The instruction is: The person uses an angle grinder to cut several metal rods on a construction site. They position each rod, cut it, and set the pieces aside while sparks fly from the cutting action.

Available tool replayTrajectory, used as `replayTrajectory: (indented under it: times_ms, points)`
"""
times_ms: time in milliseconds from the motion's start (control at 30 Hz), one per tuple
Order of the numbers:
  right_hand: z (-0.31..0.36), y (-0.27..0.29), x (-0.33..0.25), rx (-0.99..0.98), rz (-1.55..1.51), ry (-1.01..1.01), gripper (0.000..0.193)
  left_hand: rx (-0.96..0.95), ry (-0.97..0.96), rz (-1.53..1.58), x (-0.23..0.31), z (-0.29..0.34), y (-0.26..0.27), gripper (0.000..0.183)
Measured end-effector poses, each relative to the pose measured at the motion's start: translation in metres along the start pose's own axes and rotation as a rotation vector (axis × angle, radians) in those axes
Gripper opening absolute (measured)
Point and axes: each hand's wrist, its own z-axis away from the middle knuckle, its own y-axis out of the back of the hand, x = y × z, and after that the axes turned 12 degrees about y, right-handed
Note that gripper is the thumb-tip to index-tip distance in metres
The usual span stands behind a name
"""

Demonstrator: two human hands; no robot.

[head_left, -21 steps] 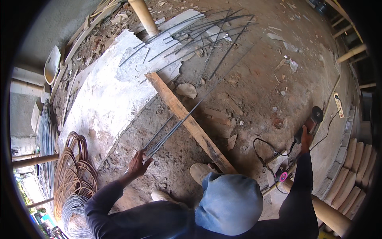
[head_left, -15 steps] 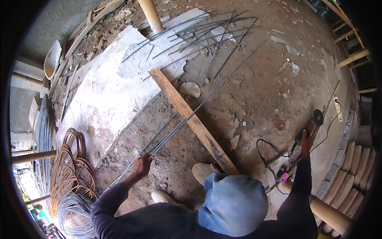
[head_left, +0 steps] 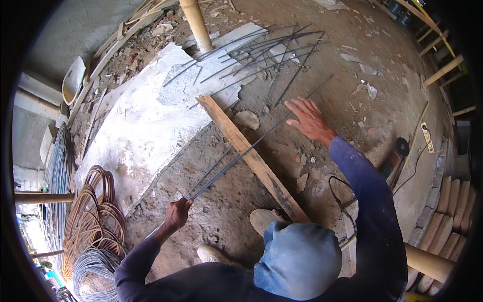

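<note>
My left hand (head_left: 177,213) is closed around a few thin steel rods (head_left: 224,171), which slant up and to the right across a wooden plank (head_left: 246,151). My right hand (head_left: 308,120) has its fingers stretched out over the far part of the rods. It holds nothing, and I cannot tell whether it touches them. An angle grinder (head_left: 395,160) with a dark disc lies on the ground at the right, partly hidden behind my right sleeve. Beyond the plank, several cut rods (head_left: 251,55) lie scattered over a pale sheet (head_left: 136,116) and the dirt.
Coils of rusty rod (head_left: 95,216) and grey wire (head_left: 93,272) lie at the lower left, beside a bundle of long rods (head_left: 56,166). A bamboo post (head_left: 196,27) stands at the far side. At the right are a power strip (head_left: 427,137), its cable and stacked tiles (head_left: 448,226).
My right hand has let go of the angle grinder, which now lies on the ground, and has swung left and forward to the rods. My left hand keeps its hold on the rods.
</note>
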Motion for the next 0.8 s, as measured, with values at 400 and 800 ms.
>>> replayTrajectory:
  times_ms: [400,800]
  points:
    - [-0.101,0.052,0.059,0.142,0.114,0.258,0.044,0.208,0.085,-0.027,0.034,0.014,0.141,0.054]
    - [-0.204,0.196,-0.039,0.325,-0.082,-0.272,0.051,0.764,0.003,0.169,0.120,-0.013,0.290,0.054]
